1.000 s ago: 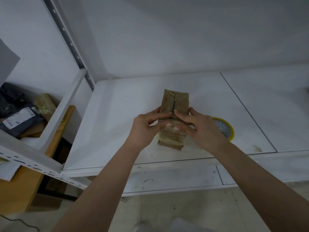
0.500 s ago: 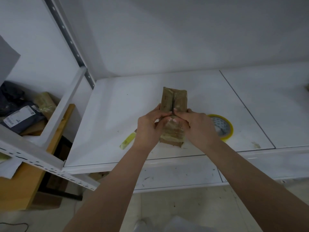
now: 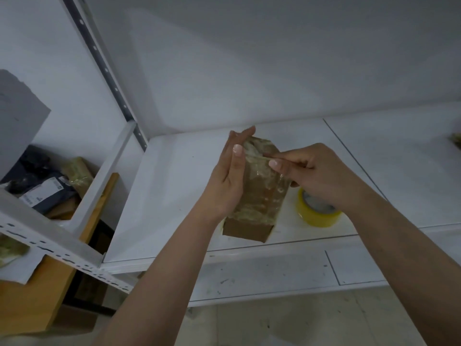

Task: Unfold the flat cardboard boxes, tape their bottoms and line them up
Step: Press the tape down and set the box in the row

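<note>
A small brown cardboard box (image 3: 257, 196), wrapped with shiny clear tape over its upper part, is tilted up off the white shelf (image 3: 169, 196). My left hand (image 3: 230, 176) presses flat against the box's left side, fingers straight and pointing up. My right hand (image 3: 306, 171) has curled fingers and pinches the tape at the box's top right edge. A yellow roll of tape (image 3: 316, 211) stands on the shelf just right of the box, partly hidden behind my right wrist.
A white wall rises behind the shelf. At the left, a perforated metal rack (image 3: 50, 245) holds dark parcels (image 3: 42, 191) and a taped package (image 3: 77, 173). A wooden board (image 3: 37, 303) stands below it. A small brownish object (image 3: 456, 139) sits at the far right edge.
The box has been lifted and tilted up from lying on the shelf. My left hand moved to its left side with straight fingers; my right hand shifted to its top right edge.
</note>
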A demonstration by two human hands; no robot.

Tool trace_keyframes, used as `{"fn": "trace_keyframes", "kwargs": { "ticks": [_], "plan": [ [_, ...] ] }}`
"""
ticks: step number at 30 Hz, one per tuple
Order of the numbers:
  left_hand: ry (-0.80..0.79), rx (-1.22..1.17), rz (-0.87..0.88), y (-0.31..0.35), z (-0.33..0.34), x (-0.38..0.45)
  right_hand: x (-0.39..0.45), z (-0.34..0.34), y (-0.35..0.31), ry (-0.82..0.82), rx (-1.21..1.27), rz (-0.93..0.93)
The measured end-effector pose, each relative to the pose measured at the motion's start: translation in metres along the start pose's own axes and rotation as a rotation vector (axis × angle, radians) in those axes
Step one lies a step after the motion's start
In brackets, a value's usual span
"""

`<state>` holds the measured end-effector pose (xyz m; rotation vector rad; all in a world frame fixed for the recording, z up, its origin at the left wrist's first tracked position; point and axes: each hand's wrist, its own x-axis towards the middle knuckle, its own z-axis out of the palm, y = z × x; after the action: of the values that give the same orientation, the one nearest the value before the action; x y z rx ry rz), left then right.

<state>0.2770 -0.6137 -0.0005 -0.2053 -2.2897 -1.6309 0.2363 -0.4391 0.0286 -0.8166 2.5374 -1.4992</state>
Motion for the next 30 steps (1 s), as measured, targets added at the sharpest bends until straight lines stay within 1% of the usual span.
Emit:
{"fn": "trace_keyframes", "kwargs": {
  "ticks": [3, 6, 10, 13, 14, 15, 17, 18, 20, 25, 28, 30],
  "plan": [
    [0.023, 0.042, 0.116, 0.007, 0.006, 0.0, -0.002, -0.003, -0.003, 0.028, 0.026, -0.024],
    [0.056, 0.12, 0.177, 0.013, 0.011, 0.001, -0.003, -0.005, -0.005, 0.075, 0.005, -0.011],
    [0.057, 0.209, 0.124, 0.011, 0.013, 0.003, -0.005, -0.006, -0.006, 0.13, -0.075, -0.02],
    [0.066, 0.233, 0.097, 0.011, 0.013, 0.004, -0.006, -0.005, -0.008, 0.115, -0.179, -0.052],
    [0.08, 0.238, 0.097, 0.012, 0.012, 0.005, -0.007, -0.006, -0.008, 0.101, -0.155, -0.052],
    [0.098, 0.234, 0.09, 0.014, 0.01, 0.006, -0.007, -0.009, -0.007, 0.096, -0.072, -0.036],
    [0.157, 0.174, 0.048, 0.016, 0.004, 0.008, -0.006, -0.017, -0.005, 0.118, 0.185, 0.042],
    [0.189, 0.127, 0.03, 0.017, 0.004, 0.008, -0.006, -0.02, -0.003, 0.155, 0.267, 0.058],
    [0.218, 0.06, 0.012, 0.022, 0.009, 0.007, -0.006, -0.019, -0.001, 0.229, 0.274, 0.01],
    [0.241, -0.025, -0.003, 0.033, 0.027, 0.003, -0.011, 0.005, -0.006, 0.298, 0.296, -0.161],
    [0.249, -0.042, -0.009, 0.033, 0.028, 0.003, -0.013, 0.004, -0.007, 0.285, 0.314, -0.179],
    [0.247, -0.039, -0.012, 0.031, 0.029, 0.002, -0.014, 0.001, -0.003, 0.255, 0.243, -0.172]
  ]
}}
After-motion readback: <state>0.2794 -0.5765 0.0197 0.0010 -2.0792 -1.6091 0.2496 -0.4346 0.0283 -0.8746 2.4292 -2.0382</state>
